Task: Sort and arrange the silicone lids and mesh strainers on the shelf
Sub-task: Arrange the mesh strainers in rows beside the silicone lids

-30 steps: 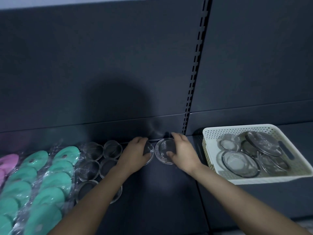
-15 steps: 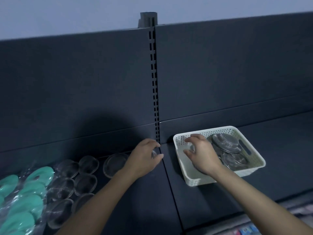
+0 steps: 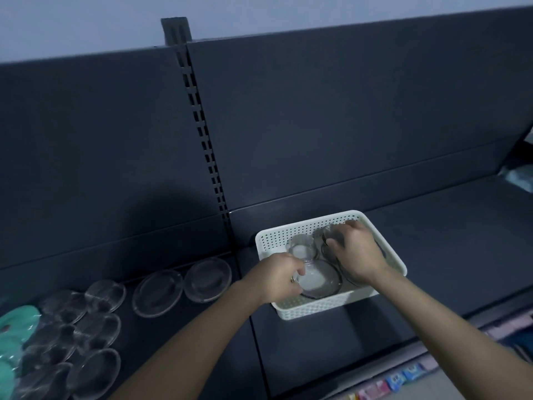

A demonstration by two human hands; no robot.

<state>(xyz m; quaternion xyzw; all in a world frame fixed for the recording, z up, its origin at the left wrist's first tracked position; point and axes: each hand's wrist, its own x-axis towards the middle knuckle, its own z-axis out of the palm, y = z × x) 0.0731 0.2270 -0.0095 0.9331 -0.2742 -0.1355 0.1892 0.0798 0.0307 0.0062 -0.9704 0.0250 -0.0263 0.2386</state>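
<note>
Two bare forearms [image 3: 187, 336], smooth and uncovered all the way from the lower edge of the view, end in the bare left hand [image 3: 275, 277] and the bare right hand [image 3: 359, 255], each with short plain nails, while a small glint [image 3: 292, 280] by a left finger is too blurred to name.

Dark grey back panel [image 3: 331, 116], pale wall [image 3: 86, 21]

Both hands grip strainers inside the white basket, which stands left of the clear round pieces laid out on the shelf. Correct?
No. The left hand and right hand do grip strainers inside the white basket, but the basket stands right of the clear round pieces, not left; the head view shows it.
</note>
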